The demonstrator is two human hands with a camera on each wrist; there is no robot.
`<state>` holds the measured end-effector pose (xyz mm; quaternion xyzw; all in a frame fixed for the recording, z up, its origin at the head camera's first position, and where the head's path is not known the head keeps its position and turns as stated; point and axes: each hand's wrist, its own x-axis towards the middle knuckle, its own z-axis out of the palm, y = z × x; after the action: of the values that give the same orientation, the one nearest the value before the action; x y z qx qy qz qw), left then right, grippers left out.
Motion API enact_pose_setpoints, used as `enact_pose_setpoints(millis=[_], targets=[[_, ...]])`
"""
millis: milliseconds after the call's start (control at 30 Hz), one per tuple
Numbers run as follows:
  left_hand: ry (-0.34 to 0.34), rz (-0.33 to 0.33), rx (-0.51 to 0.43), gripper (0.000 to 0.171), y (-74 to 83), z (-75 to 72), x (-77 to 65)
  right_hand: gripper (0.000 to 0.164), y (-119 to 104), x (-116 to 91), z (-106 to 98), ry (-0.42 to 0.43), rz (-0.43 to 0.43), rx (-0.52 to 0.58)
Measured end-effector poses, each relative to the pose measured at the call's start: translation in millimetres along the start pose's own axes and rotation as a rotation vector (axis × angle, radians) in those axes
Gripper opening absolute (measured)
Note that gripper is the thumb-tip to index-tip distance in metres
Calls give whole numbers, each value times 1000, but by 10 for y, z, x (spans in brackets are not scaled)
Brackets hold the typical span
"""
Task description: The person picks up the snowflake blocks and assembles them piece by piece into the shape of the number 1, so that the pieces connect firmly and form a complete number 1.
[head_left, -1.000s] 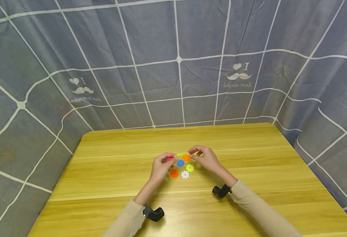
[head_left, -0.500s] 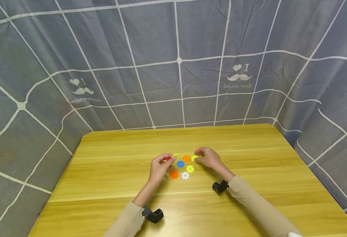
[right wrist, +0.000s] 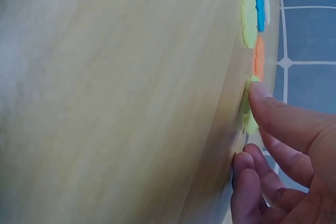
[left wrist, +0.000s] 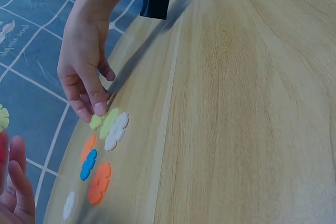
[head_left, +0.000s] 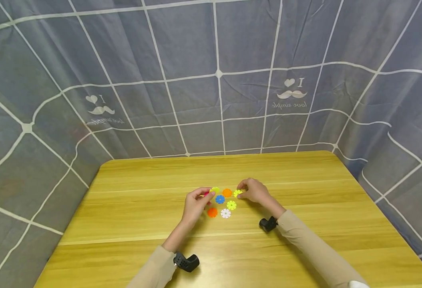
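Observation:
My left hand (head_left: 193, 206) pinches a yellow-green notched disc (head_left: 215, 189) and a pink notched disc (head_left: 207, 195) between thumb and fingers; whether the two are joined I cannot tell. To the right, my right hand (head_left: 256, 191) has thumb and index finger on another yellow-green notched disc (head_left: 237, 193), low at the table. The right wrist view shows the thumb (right wrist: 268, 106) against this disc's face, the other fingers curled below. Between the hands lie an orange disc (head_left: 227, 193), a blue disc (head_left: 220, 199), a third yellow-green disc (head_left: 231, 205), a red-orange disc (head_left: 212, 212) and a white disc (head_left: 226, 213).
Another white disc (left wrist: 69, 205) shows beside the left hand in the left wrist view. All the loose discs lie on a wooden table (head_left: 142, 224). A grey checked curtain (head_left: 182, 100) hangs behind and at both sides. Each wrist wears a black camera mount (head_left: 187, 262).
My right hand has drawn back slightly right, from beside the orange disc to the right-hand yellow-green disc. The yellow-green disc in my left hand has tilted, showing more of its face.

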<state>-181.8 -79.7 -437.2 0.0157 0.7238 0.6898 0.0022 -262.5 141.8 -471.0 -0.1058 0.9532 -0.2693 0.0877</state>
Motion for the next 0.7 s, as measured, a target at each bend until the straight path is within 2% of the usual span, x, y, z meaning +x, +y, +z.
enact_pose_setpoints(millis=[200, 333, 467, 600, 700], targets=[[15, 0, 6, 21, 14, 14, -8, 20, 37, 19, -22, 1, 5, -1], [27, -1, 17, 19, 8, 13, -5, 17, 68, 32, -43, -19, 2, 55], [31, -5, 26, 18, -128, 9, 62, 14, 88, 20, -70, -41, -30, 125], [38, 20, 40, 20, -278, 4, 116, 12, 91, 1, -81, -38, -70, 153], [31, 35, 61, 21, -174, 4, 56, 13, 55, -28, -93, -45, -77, 174]])
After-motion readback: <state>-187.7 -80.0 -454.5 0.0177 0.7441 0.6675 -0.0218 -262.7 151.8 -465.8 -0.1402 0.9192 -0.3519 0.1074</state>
